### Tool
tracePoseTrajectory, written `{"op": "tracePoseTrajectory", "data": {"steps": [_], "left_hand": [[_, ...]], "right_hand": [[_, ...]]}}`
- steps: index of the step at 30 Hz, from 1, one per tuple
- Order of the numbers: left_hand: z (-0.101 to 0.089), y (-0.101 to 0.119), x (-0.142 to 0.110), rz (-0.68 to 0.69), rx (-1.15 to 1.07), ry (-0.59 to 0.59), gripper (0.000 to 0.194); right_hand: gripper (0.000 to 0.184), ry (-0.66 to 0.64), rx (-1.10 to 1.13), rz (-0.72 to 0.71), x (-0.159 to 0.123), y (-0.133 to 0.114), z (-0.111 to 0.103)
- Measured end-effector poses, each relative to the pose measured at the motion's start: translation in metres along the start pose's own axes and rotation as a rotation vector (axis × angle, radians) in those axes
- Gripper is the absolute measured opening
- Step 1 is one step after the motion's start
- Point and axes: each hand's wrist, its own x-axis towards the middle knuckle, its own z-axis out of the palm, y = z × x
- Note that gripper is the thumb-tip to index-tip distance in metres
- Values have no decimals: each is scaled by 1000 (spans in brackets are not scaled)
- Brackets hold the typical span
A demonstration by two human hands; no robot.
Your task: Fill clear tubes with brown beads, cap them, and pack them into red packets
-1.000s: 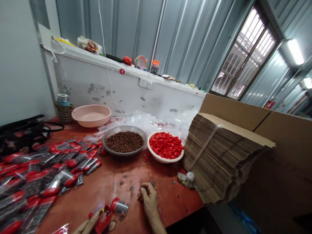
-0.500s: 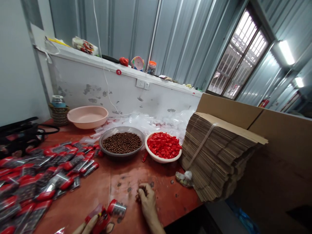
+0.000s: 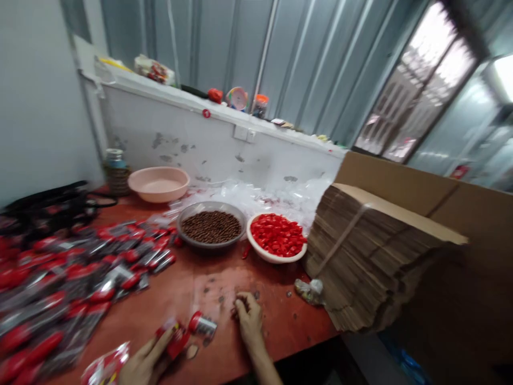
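fingers of left hand (image 3: 140, 364) pinched around red packet (image 3: 176, 345), low over desk (image 3: 224, 366). fingers of right hand (image 3: 250, 318) curled narrow by small brown balls (image 3: 234, 312); cannot tell if gripped. between hands, clear container with red lid (image 3: 203, 325), lying on its side, near red packet. farther out, gray bowl (image 3: 181, 236) full of brown balls, just beside white bowl (image 3: 276, 259) of red pieces (image 3: 277, 234). red-and-clear packs (image 3: 104, 286) piled at left, cardboard stack (image 3: 356, 262) at right, pink basin (image 3: 158, 191) behind.
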Motion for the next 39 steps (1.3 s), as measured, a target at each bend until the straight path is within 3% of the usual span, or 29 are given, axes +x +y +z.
{"op": "tracePoseTrajectory", "data": {"steps": [4,6,8,12,18,23,28,33,39], "left_hand": [[-3,-10,5,-133,-148,51,6],[-6,-18,10,-218,-425,-86,3],[-10,-23,15,-242,-536,-142,8],[-17,-21,11,-237,-582,-154,13],[-20,-18,3,-229,-615,-215,14],[-24,-15,0,-233,-660,-209,12],[-25,-17,-3,-191,-749,-192,11],[-20,-24,-3,-187,-864,-137,8],[-15,-26,-6,-207,-862,-137,10]], "right_hand": [[29,-92,-102,42,-4,-7,-14],[37,-165,-129,87,-3,-4,-15],[40,-242,-314,30,-3,-2,-12],[45,-521,-553,-103,-8,-10,-5],[43,-627,-703,-166,-12,-29,10],[36,-623,-521,18,-18,-37,15],[33,-527,51,296,-46,-45,15],[32,-410,182,332,-73,-55,20],[32,-405,189,323,-77,-60,26]]}}
